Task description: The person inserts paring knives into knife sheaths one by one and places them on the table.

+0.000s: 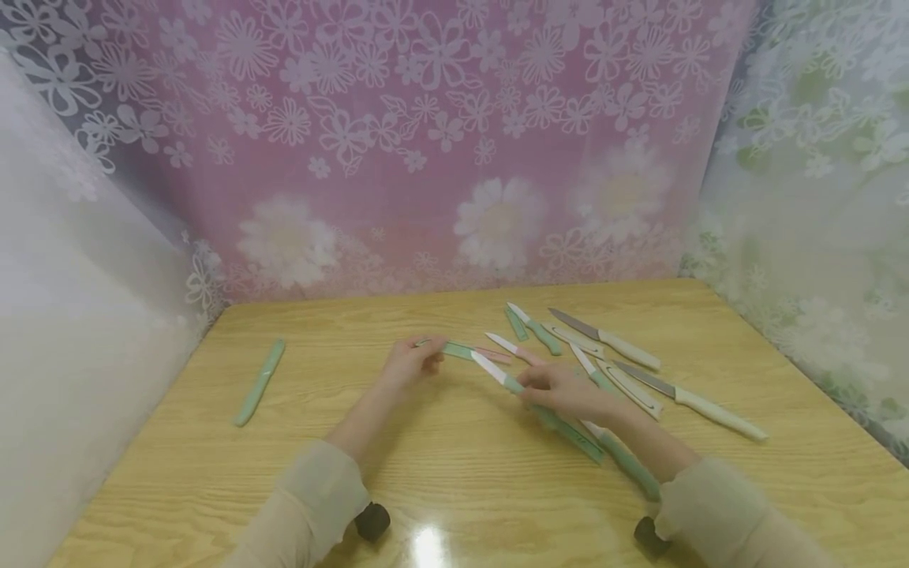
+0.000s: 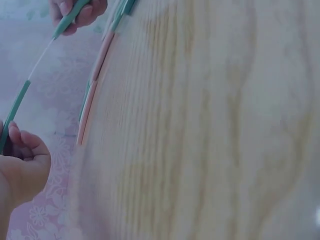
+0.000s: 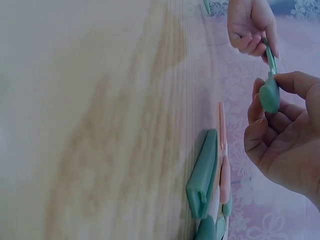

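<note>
My left hand (image 1: 414, 361) pinches a green blade sheath (image 1: 460, 350) near its left end, held up over the table. In my right hand (image 1: 568, 390) is a paring knife with a white blade (image 1: 490, 367); the fingers and thumb grip its green handle (image 3: 270, 95). The blade points at the sheath, and in the left wrist view its tip is right at the sheath's mouth (image 2: 27, 82). Below the right hand lie another green sheath (image 1: 578, 442) and a green-handled knife (image 1: 632, 469). Behind the hands are a pink knife (image 1: 525, 355) and a pink sheath (image 1: 495, 355).
A green sheathed knife (image 1: 259, 384) lies alone on the left of the wooden table (image 1: 170, 442). At the right lie cream-handled knives with dark blades (image 1: 717, 414), cream sheaths (image 1: 632, 390) and more green knives (image 1: 543, 335). Floral cloth (image 1: 398, 158) hangs around the table.
</note>
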A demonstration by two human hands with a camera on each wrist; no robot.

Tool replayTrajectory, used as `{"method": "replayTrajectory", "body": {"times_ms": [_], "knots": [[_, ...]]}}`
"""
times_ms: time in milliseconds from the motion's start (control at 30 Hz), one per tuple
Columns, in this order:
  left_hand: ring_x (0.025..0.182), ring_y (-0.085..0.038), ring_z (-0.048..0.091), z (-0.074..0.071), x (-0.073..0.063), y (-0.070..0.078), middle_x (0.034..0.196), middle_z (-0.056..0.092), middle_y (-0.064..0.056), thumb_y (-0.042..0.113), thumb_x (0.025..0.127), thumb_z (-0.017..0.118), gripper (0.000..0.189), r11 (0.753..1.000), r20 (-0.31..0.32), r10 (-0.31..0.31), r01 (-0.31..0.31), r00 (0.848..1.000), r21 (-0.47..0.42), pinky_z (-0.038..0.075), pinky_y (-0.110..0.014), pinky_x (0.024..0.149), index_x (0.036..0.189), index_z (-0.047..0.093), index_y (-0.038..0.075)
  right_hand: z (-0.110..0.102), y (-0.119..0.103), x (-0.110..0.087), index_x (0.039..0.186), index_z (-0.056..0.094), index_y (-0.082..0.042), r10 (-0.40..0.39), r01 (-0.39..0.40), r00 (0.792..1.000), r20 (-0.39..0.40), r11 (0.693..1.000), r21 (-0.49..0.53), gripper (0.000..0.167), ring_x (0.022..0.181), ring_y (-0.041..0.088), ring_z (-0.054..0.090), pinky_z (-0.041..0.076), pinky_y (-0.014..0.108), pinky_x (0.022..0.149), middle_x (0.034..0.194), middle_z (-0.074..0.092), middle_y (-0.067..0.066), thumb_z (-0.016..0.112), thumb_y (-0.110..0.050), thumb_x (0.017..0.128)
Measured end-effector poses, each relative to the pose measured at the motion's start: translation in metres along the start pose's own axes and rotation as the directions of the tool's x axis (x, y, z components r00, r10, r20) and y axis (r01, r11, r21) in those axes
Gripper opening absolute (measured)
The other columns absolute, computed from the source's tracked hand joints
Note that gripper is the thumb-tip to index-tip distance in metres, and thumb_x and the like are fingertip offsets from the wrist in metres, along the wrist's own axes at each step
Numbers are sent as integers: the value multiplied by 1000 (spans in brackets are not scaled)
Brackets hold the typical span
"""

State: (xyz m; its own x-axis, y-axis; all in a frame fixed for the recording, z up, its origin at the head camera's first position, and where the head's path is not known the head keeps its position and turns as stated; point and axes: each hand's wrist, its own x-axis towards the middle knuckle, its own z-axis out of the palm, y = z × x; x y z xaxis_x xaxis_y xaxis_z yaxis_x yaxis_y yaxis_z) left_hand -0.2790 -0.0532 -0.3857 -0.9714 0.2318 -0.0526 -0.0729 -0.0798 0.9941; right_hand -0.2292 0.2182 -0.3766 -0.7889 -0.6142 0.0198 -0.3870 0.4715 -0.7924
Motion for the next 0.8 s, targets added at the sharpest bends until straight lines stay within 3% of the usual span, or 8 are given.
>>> {"method": "replayTrajectory", "body": {"times_ms": [133,300,467,600,733,800], "knots": [[56,-6,46,7,-1,-1,67,54,3,20,91,60,15,991,-52,-62,56,997,-123,40,-17,55,89,62,5,4,-4,0,96,60,0,2,-2,1000,-9,1000,7,24,130,52,16,39,54,90,150,0,27,50,-22,96],[47,-3,35,10,-3,0,70,50,3,21,91,60,17,974,-59,-119,105,991,-200,24,-12,40,84,59,5,5,-6,-1,105,60,2,22,-22,1000,-20,1000,19,28,131,51,14,39,54,91,151,-2,25,50,-23,96],[49,-2,43,10,-5,-1,84,53,0,25,90,61,24,967,-84,-149,127,985,-220,28,-8,39,95,60,1,7,-6,-2,113,57,5,24,-23,1000,-10,999,42,32,123,46,30,42,49,89,150,-3,26,49,-21,96],[52,-4,49,15,-4,1,76,57,-1,29,91,60,31,964,-106,-142,113,984,-242,34,-9,44,97,61,-1,9,-11,-2,114,56,5,11,-11,1000,-8,1000,21,31,122,43,33,42,53,90,150,-1,27,49,-20,96],[50,-4,52,19,-4,3,68,61,0,28,92,58,32,956,-117,-118,81,986,-281,39,-10,47,95,62,-3,12,-17,-2,114,56,4,1,-1,1000,-19,1000,-6,31,120,42,38,43,54,90,144,21,29,49,-20,96],[49,-4,52,21,-4,3,68,63,0,27,92,58,33,955,-126,-121,81,985,-287,40,-10,47,98,60,-4,14,-19,0,112,57,4,5,-5,1000,-22,1000,-7,29,104,33,51,49,44,84,125,46,22,49,-19,96]]}}
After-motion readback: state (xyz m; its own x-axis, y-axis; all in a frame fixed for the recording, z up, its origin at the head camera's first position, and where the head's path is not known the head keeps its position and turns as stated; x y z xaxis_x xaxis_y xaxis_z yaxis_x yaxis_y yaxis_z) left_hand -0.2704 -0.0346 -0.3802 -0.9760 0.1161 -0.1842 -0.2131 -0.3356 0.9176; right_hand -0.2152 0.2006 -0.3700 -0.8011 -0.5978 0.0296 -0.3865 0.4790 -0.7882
